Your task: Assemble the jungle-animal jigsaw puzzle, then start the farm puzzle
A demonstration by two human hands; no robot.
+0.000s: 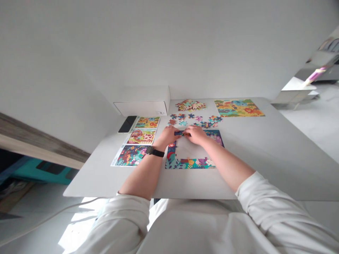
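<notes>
We observe the left hand [168, 135] and right hand [196, 134], fingers bent, at the far edge of the puzzle border [172, 162]; we cannot tell their opening or grip. Beyond, we locate loose pieces [191, 116]; farther left, a white box [141, 108].

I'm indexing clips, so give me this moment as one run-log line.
puzzle border: middle unfilled | left hand: at its far edge | right hand: same edge, beside left | loose pieces: beyond border
</notes>
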